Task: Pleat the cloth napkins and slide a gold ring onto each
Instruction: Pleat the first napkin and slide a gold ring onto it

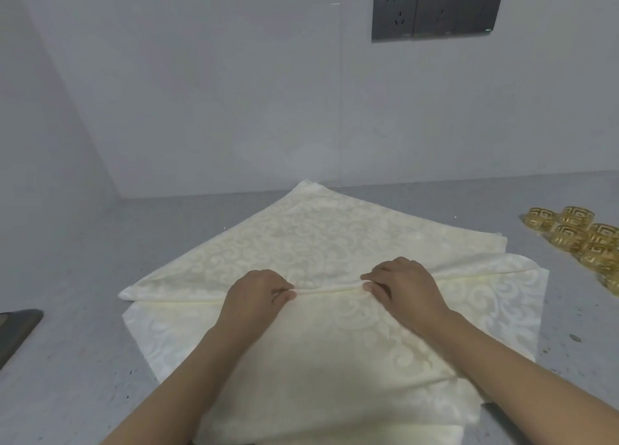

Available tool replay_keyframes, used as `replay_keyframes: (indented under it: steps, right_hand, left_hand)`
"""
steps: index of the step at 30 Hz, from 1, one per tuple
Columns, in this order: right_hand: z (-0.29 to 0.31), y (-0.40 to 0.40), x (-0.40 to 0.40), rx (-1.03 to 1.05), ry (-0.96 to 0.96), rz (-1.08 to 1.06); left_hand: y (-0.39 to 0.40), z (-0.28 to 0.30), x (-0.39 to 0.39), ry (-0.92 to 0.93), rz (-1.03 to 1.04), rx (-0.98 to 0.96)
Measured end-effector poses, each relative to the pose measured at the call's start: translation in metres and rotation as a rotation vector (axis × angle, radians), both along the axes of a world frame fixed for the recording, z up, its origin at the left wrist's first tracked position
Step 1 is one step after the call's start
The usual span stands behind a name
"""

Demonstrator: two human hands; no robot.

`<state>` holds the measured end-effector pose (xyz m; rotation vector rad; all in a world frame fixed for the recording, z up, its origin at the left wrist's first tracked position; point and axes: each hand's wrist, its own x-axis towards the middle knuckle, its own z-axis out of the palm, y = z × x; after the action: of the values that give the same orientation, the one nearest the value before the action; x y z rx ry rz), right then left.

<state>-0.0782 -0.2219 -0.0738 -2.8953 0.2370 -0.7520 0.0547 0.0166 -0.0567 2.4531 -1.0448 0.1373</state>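
Observation:
A cream damask napkin (311, 240) lies spread corner-on across the grey counter (83, 260), on top of at least one more like it. A raised fold runs left to right across its middle. My left hand (258, 294) pinches that fold left of centre, and my right hand (402, 284) pinches it right of centre, thumbs and fingertips closed on the ridge of cloth. Several gold napkin rings (576, 233) sit in a cluster at the right edge of the counter, well clear of both hands.
A grey wall rises just behind the napkin's far corner, with a dark socket panel (438, 9) high on it. A dark flat object (16, 327) juts in at the left edge of the counter.

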Motion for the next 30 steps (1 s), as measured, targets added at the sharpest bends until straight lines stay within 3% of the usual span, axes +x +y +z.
replay_keyframes:
  steps: [11, 22, 30]
  right_hand:
    - [0.015, 0.009, -0.025, -0.031, -0.117, 0.060]
    - [0.017, 0.043, -0.092, -0.124, -0.087, 0.207]
    - [0.015, 0.051, -0.104, 0.050, 0.144, 0.208]
  left_hand:
    - [0.016, 0.010, -0.021, -0.068, -0.027, -0.081]
    - [0.069, 0.008, -0.078, 0.040, -0.133, -0.109]
    - [0.077, -0.001, -0.085, 0.096, -0.159, -0.069]
